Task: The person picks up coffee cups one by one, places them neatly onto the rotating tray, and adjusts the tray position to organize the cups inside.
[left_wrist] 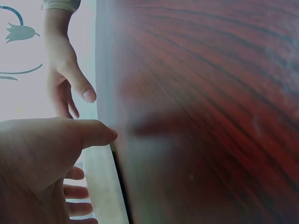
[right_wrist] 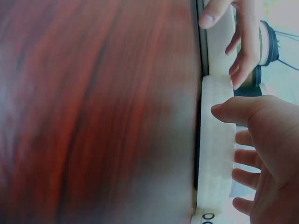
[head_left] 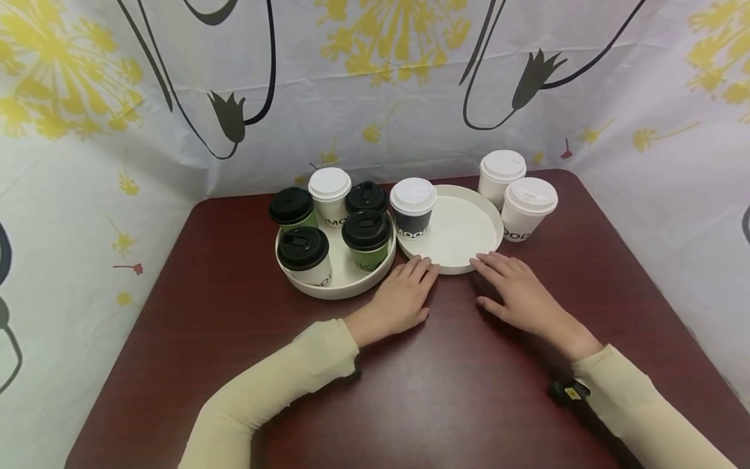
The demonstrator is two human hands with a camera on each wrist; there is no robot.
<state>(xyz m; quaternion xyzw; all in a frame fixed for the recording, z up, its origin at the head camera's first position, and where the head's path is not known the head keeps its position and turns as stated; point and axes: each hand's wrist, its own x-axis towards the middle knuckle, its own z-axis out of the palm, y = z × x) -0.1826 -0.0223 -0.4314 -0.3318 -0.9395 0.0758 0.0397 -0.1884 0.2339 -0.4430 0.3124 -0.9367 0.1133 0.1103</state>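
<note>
My left hand (head_left: 404, 296) lies with straight, spread fingers at the front left of the right-hand white round tray (head_left: 463, 231), fingertips right at its rim. On the tray's front right, my right hand (head_left: 518, 293) reaches in with fingers extended, fingertips also at the rim. A white-lidded paper cup (head_left: 413, 221) with a dark band stands at this tray's left side. From the right wrist view, the tray's side wall (right_wrist: 217, 144) runs just beyond the right thumb. Neither hand is curled round anything.
A second white round tray (head_left: 334, 291) touches the first on its left, bearing several lidded cups, among them a black-lidded green cup (head_left: 367, 254) and a white-lidded cup (head_left: 331, 210). Two white cups (head_left: 521, 218) (head_left: 492, 189) stand on the dark red table (head_left: 445, 391) to the right. A patterned curtain (head_left: 375, 130) encloses the table.
</note>
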